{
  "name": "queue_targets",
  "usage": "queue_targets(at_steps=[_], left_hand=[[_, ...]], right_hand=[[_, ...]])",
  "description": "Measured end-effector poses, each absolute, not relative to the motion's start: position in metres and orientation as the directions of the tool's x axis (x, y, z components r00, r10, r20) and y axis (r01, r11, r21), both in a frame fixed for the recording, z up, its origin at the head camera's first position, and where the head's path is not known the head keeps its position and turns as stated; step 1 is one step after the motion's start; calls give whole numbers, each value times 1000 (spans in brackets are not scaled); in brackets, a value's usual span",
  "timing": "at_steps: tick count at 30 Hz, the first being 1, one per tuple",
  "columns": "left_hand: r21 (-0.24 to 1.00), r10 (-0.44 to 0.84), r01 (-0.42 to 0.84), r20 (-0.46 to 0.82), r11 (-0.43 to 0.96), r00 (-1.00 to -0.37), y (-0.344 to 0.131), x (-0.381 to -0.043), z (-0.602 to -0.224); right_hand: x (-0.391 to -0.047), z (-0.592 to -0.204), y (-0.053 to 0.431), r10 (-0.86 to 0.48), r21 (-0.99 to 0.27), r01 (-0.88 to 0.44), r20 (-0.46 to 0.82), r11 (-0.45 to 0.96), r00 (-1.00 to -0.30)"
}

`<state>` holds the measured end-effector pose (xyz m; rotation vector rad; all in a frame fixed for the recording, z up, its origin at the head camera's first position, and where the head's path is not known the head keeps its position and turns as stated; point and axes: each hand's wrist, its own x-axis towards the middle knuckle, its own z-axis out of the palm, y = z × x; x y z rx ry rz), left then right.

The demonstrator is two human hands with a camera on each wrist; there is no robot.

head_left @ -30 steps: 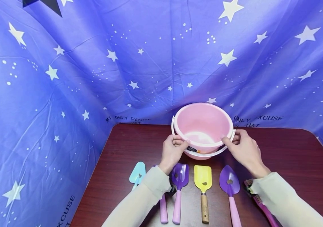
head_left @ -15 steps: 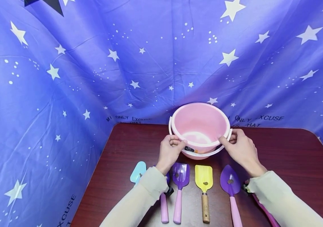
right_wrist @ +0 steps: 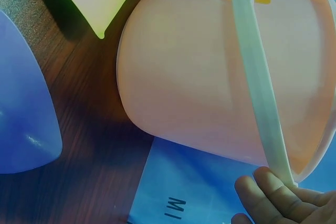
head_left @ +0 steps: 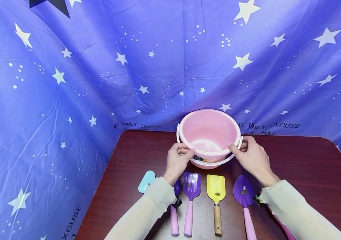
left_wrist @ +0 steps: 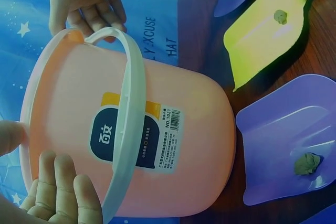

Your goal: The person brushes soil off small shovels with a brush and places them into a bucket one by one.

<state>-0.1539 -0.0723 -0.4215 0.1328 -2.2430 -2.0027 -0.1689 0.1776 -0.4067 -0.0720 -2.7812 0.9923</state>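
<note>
From where I stand: two-handed hold on a round, pale-pink plastic bucket point(head_left: 209, 125), at the back of the worktop point(head_left: 146, 150), near the blue star-printed cloth point(head_left: 158, 73). Left hand point(head_left: 177, 163) pinches the rim at the front left; right hand point(head_left: 254, 161) grips it at the right, thumb over the edge, fingers outside by the handle joint. Step in hand, I'd judge: positioning or steadying the bucket. Next move, whether shifting it or letting go, calls for even pressure both sides and keeping the base off the yellow square-ended shovel with a wooden grip point(head_left: 216, 187) and the purple pointed trowel with a pink grip point(head_left: 243, 191) lying in front. Bucket looks upright, mouth up; can't tell if the base fully touches down. Smooth walls, thick rolled rim, bright shine on the inside floor. White curved plastic handle point(left_wrist: 131, 77) hangs down the near side, crossing a dark-blue, white and orange printed label point(left_wrist: 105, 135).
</note>
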Motion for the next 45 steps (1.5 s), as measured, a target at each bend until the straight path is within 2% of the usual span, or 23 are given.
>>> queue_targets(at_steps=[27, 45], left_hand=[[986, -129, 30, 52, 166, -990, -85, -145, -428], [939, -90, 26, 61, 344, -994, -121, -118, -437]], right_hand=[[-159, -405, 189, 103, -664, -40, 174, 747, -979], [-135, -419, 208, 34, -637, -151, 268, 756, -963]])
